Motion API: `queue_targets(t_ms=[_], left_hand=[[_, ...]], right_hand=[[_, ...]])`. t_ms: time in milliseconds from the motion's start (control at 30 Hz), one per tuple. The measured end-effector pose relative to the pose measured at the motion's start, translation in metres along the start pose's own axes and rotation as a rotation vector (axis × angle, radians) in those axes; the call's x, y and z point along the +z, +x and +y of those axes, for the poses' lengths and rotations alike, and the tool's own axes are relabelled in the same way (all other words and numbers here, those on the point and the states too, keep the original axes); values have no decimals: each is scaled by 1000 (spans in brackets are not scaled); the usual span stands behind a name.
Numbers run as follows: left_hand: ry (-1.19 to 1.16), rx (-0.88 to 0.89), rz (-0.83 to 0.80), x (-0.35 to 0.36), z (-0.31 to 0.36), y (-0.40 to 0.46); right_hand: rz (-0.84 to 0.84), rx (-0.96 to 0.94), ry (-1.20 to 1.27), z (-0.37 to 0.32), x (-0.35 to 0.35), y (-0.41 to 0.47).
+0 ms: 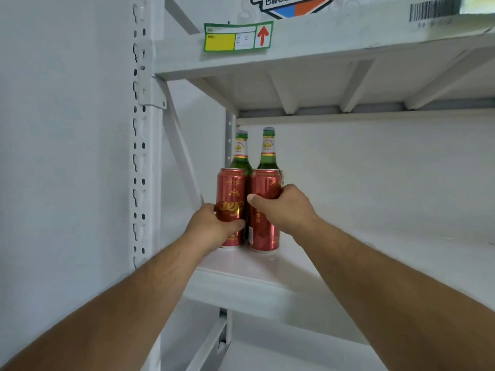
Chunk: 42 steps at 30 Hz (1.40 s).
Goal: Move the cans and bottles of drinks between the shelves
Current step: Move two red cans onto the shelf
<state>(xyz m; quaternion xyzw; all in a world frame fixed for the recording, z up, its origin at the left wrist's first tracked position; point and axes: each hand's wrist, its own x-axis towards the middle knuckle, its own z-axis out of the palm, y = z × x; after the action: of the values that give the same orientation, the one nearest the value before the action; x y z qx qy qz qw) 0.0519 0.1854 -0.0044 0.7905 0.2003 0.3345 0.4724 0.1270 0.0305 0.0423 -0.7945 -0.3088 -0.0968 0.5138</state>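
- While both arms reach up from the bottom of the frame, a white metal upright (139, 156) with rows of punched holes stands at the left side, next to a plain pale wall.
- At the upper middle, a green label (237, 36) with a yellow field and a red arrow is stuck on the front edge of the upper shelf (334, 44); the underside of this shelf shows flat white ribs.
- On the white shelf board (334, 253) in the middle of the frame stand four drinks, close to its left end.
- The left hand (214, 227) grasps the left red can (232, 207): the thumb lies across its front and the fingers go around its left side.
- This can is a smooth shiny cylinder with gold print, and it stands upright on the board.
- Just beside it, almost touching, stands the right red can (263, 231), of the same look, with a small white panel low on its side.
- The right hand (284, 207) is clenched around this can, thumb on the front, fingers hidden behind.
- Behind the cans stand two green glass bottles, the left bottle (241, 153) and the right bottle (268, 151), each with a slim neck, a white and yellow neck label and a cap.
- At the upper right of the frame a barcode (434, 8) shows on a white box.
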Motion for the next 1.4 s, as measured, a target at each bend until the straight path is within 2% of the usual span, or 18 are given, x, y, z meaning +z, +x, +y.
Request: queue_targets(t_ms=[367, 633, 967, 1400], left_hand=[[-143, 18, -75, -4, -8, 6], [-163, 62, -176, 0, 0, -4], [-225, 177, -323, 58, 46, -42], [-310, 280, -528, 205, 161, -177]], right_hand=[[143, 88, 114, 6, 9, 6], [226, 69, 186, 8, -33, -8], [363, 66, 160, 20, -131, -62], [566, 100, 64, 50, -327, -188]])
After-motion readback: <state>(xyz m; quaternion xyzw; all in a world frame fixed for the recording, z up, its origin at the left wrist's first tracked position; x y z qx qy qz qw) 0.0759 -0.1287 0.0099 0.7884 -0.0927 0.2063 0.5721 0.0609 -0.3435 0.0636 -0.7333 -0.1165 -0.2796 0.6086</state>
